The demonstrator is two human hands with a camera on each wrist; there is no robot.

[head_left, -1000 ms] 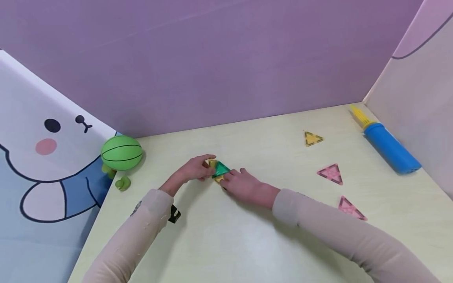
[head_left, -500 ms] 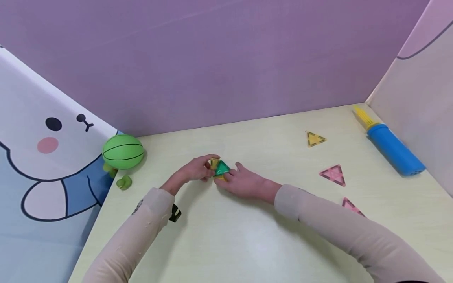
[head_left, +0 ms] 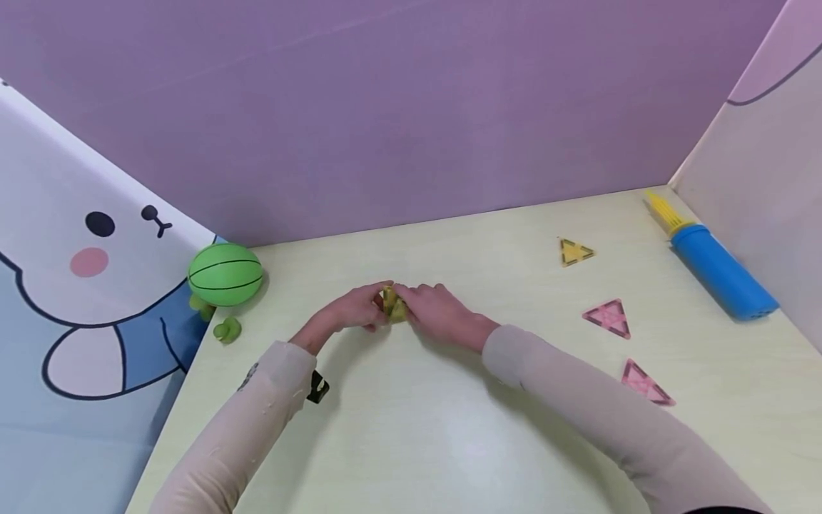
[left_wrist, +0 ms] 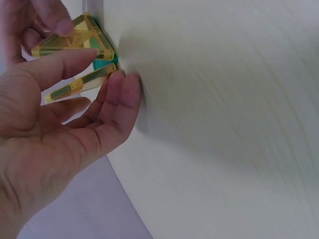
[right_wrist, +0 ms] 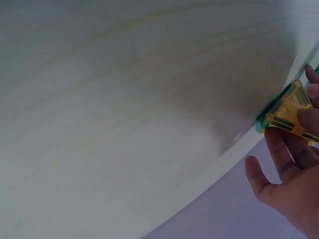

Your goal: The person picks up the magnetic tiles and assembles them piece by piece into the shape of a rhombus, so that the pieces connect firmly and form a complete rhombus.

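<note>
Several translucent triangle magnetic tiles are joined in a small cluster between my hands, low over the table. In the head view my left hand [head_left: 355,308] is on its left side. The left wrist view shows a yellow triangle tile [left_wrist: 82,82] between that hand's thumb and fingers. From the right, my right hand [head_left: 439,314] pinches another yellow triangle tile [right_wrist: 286,112], its thumb on the face and fingers beneath. A green triangle tile [right_wrist: 269,110] shows as an edge against the table, mostly hidden behind the yellow ones.
To the right lie a loose yellow triangle [head_left: 574,252] and two pink triangles [head_left: 609,318], with a blue pump [head_left: 722,271] beyond. A green ball [head_left: 225,275] and a small green toy [head_left: 227,330] sit at the left edge. A purple wall [head_left: 411,121] stands behind.
My right hand has moved slightly up and left, tilting its yellow tile up toward the left-hand one. The green tile's face, visible earlier from above, is now covered. My left hand stays in place.
</note>
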